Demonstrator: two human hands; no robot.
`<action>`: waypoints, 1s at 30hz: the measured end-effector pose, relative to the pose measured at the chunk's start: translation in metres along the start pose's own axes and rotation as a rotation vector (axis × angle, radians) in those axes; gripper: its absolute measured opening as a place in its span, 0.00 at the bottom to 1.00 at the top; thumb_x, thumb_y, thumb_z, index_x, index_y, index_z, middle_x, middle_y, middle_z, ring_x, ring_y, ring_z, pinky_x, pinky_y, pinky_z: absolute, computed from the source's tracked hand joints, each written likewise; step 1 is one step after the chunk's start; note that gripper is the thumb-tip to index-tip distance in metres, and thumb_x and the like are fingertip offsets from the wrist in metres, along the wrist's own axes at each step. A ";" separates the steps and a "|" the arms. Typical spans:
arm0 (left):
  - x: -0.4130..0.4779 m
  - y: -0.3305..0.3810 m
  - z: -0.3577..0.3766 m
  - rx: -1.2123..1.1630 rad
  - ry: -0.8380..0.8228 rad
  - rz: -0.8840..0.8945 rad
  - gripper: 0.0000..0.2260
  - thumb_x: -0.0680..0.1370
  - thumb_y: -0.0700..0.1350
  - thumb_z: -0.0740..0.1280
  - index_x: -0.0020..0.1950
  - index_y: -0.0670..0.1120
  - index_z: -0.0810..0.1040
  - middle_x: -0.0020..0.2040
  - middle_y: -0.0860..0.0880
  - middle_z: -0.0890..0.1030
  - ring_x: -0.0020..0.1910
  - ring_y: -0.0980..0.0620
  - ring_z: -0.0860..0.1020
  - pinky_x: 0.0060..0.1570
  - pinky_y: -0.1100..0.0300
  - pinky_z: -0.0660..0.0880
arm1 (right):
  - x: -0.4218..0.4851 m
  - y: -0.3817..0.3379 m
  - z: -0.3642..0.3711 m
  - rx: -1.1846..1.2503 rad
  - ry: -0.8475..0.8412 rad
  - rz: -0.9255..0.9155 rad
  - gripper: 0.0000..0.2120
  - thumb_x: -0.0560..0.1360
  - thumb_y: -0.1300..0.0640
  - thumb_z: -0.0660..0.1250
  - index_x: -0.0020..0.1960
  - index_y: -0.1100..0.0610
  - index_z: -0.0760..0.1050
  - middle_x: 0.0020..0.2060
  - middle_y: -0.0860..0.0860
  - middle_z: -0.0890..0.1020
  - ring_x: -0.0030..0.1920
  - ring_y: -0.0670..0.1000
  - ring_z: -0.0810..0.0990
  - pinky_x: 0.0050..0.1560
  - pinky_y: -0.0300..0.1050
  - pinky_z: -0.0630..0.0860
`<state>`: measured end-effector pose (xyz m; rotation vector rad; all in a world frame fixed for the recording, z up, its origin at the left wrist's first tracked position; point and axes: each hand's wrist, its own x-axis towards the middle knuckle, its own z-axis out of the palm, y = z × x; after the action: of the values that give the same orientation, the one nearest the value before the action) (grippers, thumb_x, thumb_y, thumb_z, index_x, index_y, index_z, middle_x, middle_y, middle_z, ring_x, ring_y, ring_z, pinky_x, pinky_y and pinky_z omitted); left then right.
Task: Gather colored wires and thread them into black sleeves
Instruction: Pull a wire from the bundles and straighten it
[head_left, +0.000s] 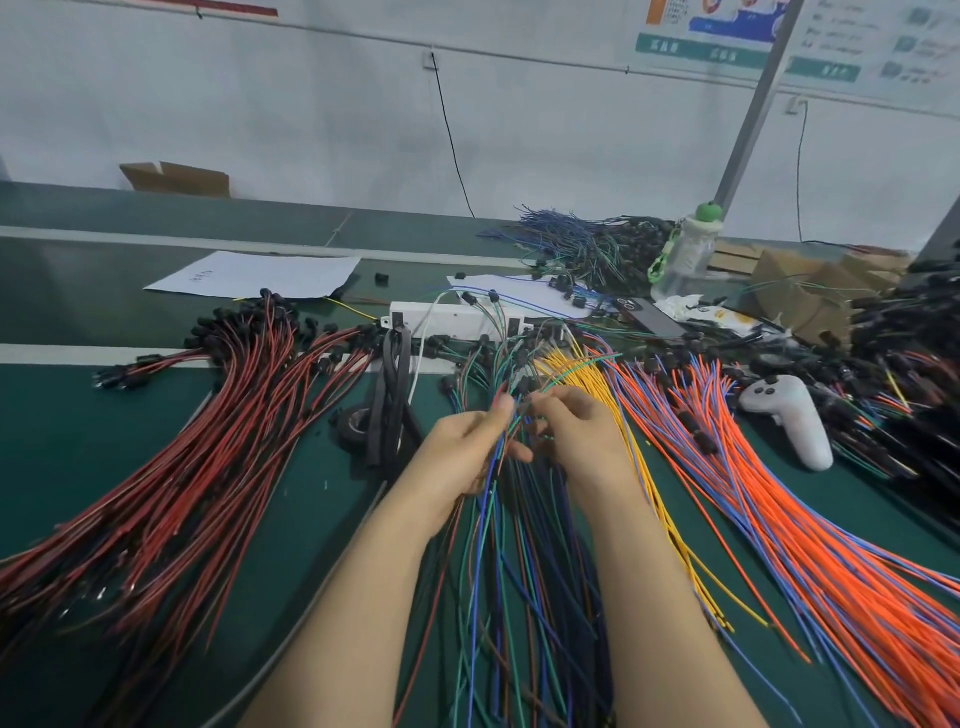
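Both hands meet over the middle of a green work mat. My left hand (467, 447) grips a small bunch of mixed wires (498, 519), blue, green and red, that runs back toward me between my forearms. My right hand (576, 431) pinches the tips of those wires just right of the left thumb. Yellow wires (592, 379) fan out behind the right hand. A flat strip of black sleeve (389, 405) lies left of my left hand, beside a roll of black tape (356, 421).
Red and black wires with black end caps (218, 441) spread across the left. Orange and blue wires (779, 509) cover the right. A white controller (789, 415), a white power strip (452, 314), a water bottle (685, 254), paper sheets (260, 275) and cardboard boxes (810, 291) sit farther back.
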<state>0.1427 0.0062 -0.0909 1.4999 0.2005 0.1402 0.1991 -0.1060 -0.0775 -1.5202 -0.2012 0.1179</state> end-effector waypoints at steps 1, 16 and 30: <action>0.000 -0.001 0.000 0.053 0.008 0.015 0.12 0.79 0.52 0.63 0.45 0.45 0.79 0.32 0.52 0.83 0.19 0.59 0.60 0.18 0.69 0.56 | 0.001 0.001 0.000 -0.004 0.016 -0.014 0.12 0.78 0.65 0.63 0.36 0.57 0.70 0.27 0.52 0.71 0.26 0.47 0.71 0.26 0.36 0.67; 0.006 -0.010 -0.001 0.160 0.145 0.005 0.05 0.78 0.42 0.65 0.42 0.45 0.77 0.33 0.53 0.84 0.27 0.62 0.73 0.31 0.66 0.66 | -0.001 0.004 -0.003 -0.561 0.221 -0.243 0.09 0.73 0.60 0.64 0.35 0.56 0.70 0.30 0.50 0.76 0.33 0.52 0.71 0.32 0.36 0.65; 0.001 -0.002 -0.001 0.000 0.095 -0.027 0.15 0.76 0.41 0.65 0.29 0.47 0.81 0.28 0.54 0.80 0.17 0.63 0.68 0.16 0.71 0.60 | -0.007 0.001 0.000 0.137 -0.202 0.079 0.12 0.79 0.64 0.61 0.37 0.61 0.72 0.27 0.54 0.73 0.30 0.53 0.72 0.37 0.41 0.73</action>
<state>0.1437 0.0074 -0.0934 1.4909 0.2967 0.1897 0.1927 -0.1076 -0.0790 -1.3798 -0.2883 0.3419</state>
